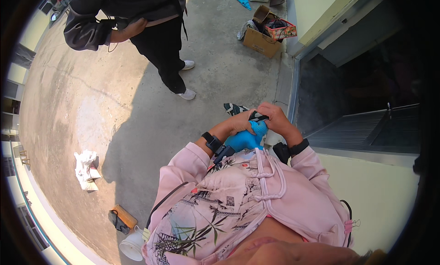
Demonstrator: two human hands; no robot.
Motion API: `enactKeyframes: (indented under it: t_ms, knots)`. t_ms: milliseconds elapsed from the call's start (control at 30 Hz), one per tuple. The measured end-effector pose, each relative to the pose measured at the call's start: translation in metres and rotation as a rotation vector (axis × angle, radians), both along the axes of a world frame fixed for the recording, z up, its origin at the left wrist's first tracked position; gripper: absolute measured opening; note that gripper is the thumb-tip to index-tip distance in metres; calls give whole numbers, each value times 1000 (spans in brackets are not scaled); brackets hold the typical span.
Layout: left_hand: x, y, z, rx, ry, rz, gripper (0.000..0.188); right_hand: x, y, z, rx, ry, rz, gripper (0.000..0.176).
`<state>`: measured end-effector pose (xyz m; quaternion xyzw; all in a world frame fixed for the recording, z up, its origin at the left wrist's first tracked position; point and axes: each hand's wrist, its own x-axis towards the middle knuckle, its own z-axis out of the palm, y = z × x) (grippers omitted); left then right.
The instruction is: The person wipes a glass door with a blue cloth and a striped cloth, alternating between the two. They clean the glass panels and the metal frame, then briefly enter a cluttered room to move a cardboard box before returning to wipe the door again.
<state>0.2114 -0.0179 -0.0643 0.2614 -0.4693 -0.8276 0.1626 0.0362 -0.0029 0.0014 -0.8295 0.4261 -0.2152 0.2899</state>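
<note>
In front of my waist, my left hand [241,122] grips a bunched piece of blue ribbed fabric [240,140]. A dark cloth with white stripes [235,109] sticks out beyond that hand, and part of it shows between my two hands. Close against it, my right hand [276,116] pinches the striped cloth and the top of the blue fabric. Its fingertips are partly hidden. Both wrists carry black straps with small dark devices [220,148].
A person in dark clothes [160,41] stands ahead to the left. By the wall is a cardboard box [261,43] of odds and ends. A doorway [323,89] opens on my right. White sacks [86,168], an orange-brown object [124,217] and a white bucket [131,246] are at left.
</note>
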Motion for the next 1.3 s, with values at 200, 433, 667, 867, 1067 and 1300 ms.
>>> enactKeyframes:
  t_ms: [200, 433, 667, 867, 1067, 1300]
  knots:
    - [-35, -88, -15, -66, -99, -21, 64, -80, -58, -55, 26, -124, -223, 50]
    - [-64, -183, -2, 228, -235, -43, 63, -250, 2, -147, 700, 130, -836, 47]
    - [-113, -303, -15, 232, -319, -197, 58, -309, 36, -192, 930, 396, -1118, 37]
    - [-220, -403, -26, 193, -425, -473, 59, -370, -1, -155, 956, 416, -1682, 44]
    - [-326, -445, -43, 119, -429, -721, 64, -488, -6, -106, 692, 536, -2016, 45]
    - [-480, -470, -80, 283, -332, -731, 63, -636, 20, -97, 635, 666, -2200, 46]
